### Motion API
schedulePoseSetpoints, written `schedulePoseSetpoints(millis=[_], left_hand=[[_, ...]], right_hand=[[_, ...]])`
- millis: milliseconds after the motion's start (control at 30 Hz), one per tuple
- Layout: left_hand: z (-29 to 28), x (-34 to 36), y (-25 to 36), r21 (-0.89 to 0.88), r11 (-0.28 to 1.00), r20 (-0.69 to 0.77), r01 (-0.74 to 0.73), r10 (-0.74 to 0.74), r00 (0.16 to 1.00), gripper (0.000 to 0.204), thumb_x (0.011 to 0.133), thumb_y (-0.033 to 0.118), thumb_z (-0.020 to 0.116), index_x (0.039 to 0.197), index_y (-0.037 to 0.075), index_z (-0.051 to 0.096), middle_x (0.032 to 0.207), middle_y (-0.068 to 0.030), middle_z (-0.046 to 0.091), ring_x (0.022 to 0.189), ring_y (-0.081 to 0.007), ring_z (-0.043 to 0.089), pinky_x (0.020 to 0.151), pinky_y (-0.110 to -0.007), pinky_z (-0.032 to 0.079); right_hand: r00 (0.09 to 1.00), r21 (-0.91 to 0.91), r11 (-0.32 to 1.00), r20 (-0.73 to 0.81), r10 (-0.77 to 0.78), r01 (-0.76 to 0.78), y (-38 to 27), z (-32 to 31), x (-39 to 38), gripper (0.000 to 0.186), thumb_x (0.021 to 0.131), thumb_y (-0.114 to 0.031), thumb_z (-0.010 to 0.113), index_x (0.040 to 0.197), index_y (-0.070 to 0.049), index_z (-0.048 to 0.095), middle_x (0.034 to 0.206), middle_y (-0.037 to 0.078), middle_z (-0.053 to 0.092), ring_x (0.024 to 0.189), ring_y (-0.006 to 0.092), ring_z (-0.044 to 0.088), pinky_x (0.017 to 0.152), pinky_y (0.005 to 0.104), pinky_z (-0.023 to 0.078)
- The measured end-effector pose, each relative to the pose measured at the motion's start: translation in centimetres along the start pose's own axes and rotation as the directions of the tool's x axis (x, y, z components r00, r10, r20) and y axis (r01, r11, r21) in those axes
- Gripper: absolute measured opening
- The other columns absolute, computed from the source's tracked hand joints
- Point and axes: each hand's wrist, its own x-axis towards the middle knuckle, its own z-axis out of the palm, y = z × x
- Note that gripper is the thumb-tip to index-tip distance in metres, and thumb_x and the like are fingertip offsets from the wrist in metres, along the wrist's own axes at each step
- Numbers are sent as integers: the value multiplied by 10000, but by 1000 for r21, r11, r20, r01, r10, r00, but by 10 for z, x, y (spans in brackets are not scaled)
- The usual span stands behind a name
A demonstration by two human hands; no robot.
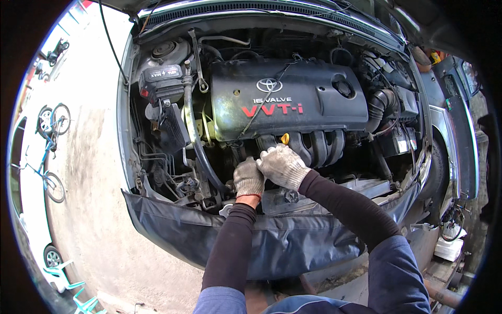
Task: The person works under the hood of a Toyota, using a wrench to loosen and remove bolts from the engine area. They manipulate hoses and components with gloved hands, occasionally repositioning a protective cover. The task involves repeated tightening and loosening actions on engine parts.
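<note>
Both my hands wear pale knitted work gloves and meet in the front of an open engine bay, below the black engine cover [314, 107]. My left hand [248, 179] reaches down with its fingers curled; what they hold is hidden. Touching it, my right hand [282, 165] is closed like a fist, and I cannot make out what is inside. Just above the right hand stands a yellow dipstick handle [285, 138]. Curved intake pipes [320, 146] lie beside that hand. Left of my left hand, a long dark hose [201, 154] runs down into the bay.
A dark fender cover [308, 235] drapes over the car's front edge. A metal wrench [198, 65] and a black-and-red block [163, 77] like a tool battery rest at the bay's left. The car battery [401, 144] sits right. A bicycle [49, 141] stands outside, left.
</note>
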Motion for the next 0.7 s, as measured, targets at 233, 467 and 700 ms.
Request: schedulePoseSetpoints(millis=[233, 467, 700], left_hand=[[-2, 10, 2, 184, 978, 47, -95, 87, 995, 125, 842, 151, 757, 893, 42, 789, 961, -162, 751, 939, -352, 766, 800, -438, 622], [1, 7, 1, 175, 977, 27, -118, 115, 993, 116, 828, 146, 763, 886, 50, 792, 960, -163, 744, 926, -356, 762, 795, -440, 624], [-1, 7, 3, 179, 978, 35, -110, 105, 994, 129, 805, 162, 779, 874, 53, 787, 947, -163, 739, 914, -355, 759, 789, -441, 622]], right_hand=[[1000, -110, 994, 17, 26, -24, 11, 6, -12, 182, 917, -237, 645, 983, -84, 718, 876, 86, 686, 862, 269, 729, 762, 442, 565], [998, -50, 999, 51, 26, -23, 15, 11, -11, 172, 891, -223, 650, 978, -82, 696, 883, 104, 697, 842, 281, 736, 726, 438, 575], [998, 19, 999, 61, 35, -36, 17, 8, -10, 172, 869, -198, 663, 985, -74, 693, 890, 121, 705, 832, 305, 744, 698, 451, 588]])
